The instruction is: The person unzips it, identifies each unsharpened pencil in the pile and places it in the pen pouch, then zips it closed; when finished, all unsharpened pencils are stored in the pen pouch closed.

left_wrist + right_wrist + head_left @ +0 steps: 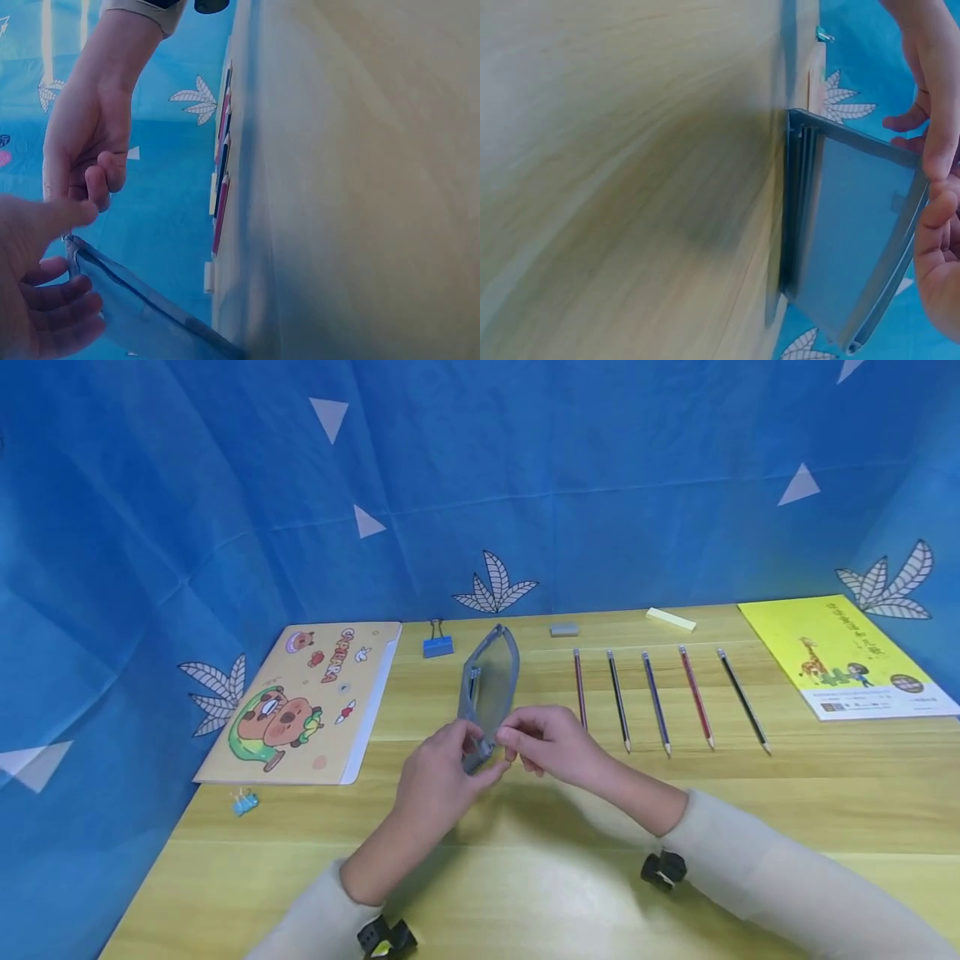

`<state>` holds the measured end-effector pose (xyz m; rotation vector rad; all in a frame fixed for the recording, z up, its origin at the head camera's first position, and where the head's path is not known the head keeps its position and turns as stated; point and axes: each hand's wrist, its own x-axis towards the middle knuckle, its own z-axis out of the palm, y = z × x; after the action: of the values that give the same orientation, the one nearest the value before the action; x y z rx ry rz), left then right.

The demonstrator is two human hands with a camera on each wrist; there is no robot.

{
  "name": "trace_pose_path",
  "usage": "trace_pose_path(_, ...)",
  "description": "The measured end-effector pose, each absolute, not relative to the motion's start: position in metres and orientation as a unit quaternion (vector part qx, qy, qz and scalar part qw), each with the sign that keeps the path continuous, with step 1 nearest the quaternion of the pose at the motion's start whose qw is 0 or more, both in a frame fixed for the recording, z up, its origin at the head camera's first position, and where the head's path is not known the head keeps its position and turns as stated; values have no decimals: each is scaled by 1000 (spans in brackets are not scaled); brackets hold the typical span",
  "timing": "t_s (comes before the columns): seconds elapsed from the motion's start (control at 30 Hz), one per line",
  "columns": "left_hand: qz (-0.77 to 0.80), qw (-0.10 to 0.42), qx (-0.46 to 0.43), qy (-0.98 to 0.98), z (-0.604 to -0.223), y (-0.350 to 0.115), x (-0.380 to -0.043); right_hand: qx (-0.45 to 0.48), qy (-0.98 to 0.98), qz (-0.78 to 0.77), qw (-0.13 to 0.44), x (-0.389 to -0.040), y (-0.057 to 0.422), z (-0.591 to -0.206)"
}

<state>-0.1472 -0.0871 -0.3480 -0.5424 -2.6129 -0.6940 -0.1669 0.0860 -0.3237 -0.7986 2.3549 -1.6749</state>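
A grey translucent zip pencil case [498, 681] stands on its long edge in the middle of the table, its upper opening partly apart. Through its side in the right wrist view, dark pencil-like rods [805, 187] show along the bottom. My left hand [438, 770] holds the near end of the case, thumb and fingers about its corner. At the same near end, the fingertips of my right hand [558, 745] pinch the top corner by the zip; whether a zip pull lies between them is hidden. Both hands nearly touch there.
Several pencils [656, 703] lie in a row right of the case. Behind are a grey eraser [564, 630], a pale yellow stick [671, 619] and a blue binder clip [438, 647]. A capybara folder [300, 702] and small clip [244, 802] lie left, a yellow booklet [847, 652] right.
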Motion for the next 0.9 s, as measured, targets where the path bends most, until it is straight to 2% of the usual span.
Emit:
trace_pose_path(0.2,-274,214,-183,-920,-349,-87,-148,-256,792,-552,53,-181,80,-342)
trace_pose_path(0.4,-301,208,-183,-913,-349,-87,-151,-248,822,-513,-30,-193,72,-350)
trace_pose_path(0.63,-308,150,-169,-924,-345,-89,-142,-181,868,-454,-93,-224,76,-360)
trace_pose_path(0.9,-298,98,-212,-926,-342,-86,-116,-142,893,-369,-216,-268,108,-362)
